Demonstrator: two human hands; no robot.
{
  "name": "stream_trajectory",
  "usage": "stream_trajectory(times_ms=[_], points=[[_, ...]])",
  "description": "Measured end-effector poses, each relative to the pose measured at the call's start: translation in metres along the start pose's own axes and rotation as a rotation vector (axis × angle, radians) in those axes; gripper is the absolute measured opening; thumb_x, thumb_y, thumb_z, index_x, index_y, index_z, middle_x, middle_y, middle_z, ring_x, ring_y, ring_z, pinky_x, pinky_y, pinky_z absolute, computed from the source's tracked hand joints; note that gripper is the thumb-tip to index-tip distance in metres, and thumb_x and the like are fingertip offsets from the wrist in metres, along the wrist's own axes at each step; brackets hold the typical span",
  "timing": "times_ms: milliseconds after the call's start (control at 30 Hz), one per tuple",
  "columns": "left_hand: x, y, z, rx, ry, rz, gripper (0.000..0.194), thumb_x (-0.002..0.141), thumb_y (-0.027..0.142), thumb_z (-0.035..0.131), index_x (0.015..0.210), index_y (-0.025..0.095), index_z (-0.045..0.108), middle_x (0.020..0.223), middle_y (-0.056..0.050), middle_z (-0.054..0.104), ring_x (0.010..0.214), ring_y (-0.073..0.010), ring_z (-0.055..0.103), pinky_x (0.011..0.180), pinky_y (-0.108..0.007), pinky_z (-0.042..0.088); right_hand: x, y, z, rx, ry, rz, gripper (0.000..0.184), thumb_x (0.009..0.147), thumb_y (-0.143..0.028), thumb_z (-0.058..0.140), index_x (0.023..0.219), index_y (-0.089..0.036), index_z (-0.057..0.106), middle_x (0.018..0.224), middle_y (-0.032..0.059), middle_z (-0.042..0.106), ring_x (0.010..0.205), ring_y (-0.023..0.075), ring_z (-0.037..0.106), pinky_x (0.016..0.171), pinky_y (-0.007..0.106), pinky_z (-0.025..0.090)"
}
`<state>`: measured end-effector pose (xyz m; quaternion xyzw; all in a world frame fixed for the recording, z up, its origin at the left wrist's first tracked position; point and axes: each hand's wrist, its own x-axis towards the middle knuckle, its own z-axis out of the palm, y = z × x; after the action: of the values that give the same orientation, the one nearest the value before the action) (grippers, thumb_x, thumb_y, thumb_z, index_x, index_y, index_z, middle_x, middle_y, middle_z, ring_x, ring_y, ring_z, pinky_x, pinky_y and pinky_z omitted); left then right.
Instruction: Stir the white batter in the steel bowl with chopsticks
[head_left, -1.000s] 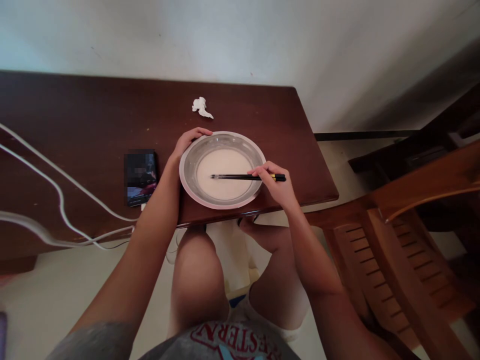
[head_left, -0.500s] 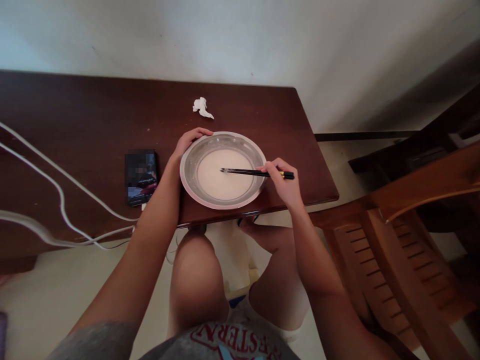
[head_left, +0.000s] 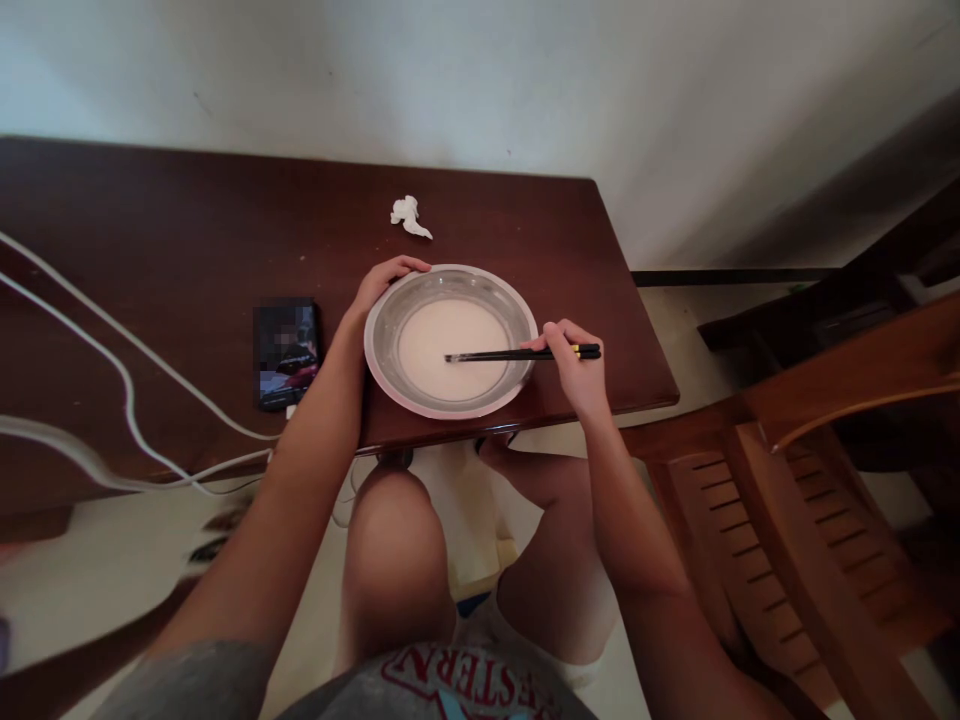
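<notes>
Bracing the metal basin (head_left: pixel 385 345) with the left hand (head_left: pixel 382 283), its grip half hidden, should steady stirring; right hand (head_left: pixel 579 370) pinches chopsticks (head_left: pixel 499 355).

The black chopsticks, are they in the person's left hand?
No, the right hand holds the chopsticks, while the left hand touches the rim of the bowl.

Bowl (head_left: pixel 384 348) on the table (head_left: pixel 187 250), phone (head_left: pixel 288 352) to its left, tissue (head_left: pixel 409 214) behind.
</notes>
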<state>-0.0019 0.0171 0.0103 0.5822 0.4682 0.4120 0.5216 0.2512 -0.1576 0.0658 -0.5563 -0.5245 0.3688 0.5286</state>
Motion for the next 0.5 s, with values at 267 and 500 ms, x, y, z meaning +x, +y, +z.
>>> stream_trajectory(times_ms=[267,500], points=[[-0.0023,0.0032,0.0023,-0.005,0.025,0.013,0.01,0.07,0.022,0.06,0.065,0.019,0.069,0.088,-0.005,0.073,0.095,-0.0197,0.064,0.094,-0.03,0.047,0.0006,0.003,0.0007,-0.095,-0.074,-0.071,0.026,0.086,-0.043,0.058,0.072,-0.023,0.067,0.082,0.0013,0.075,0.084,0.016,0.069,0.083,0.033,0.05],[0.0002,-0.0022,0.0008,-0.007,0.021,0.028,0.01,0.069,0.022,0.06,0.067,0.02,0.07,0.088,-0.003,0.074,0.094,-0.0194,0.065,0.094,-0.031,0.047,-0.0009,0.0017,0.0027,-0.021,-0.151,-0.024,0.028,0.086,-0.043,0.058,0.068,-0.022,0.066,0.076,0.0003,0.075,0.08,0.0151,0.071,0.08,0.031,0.051]])
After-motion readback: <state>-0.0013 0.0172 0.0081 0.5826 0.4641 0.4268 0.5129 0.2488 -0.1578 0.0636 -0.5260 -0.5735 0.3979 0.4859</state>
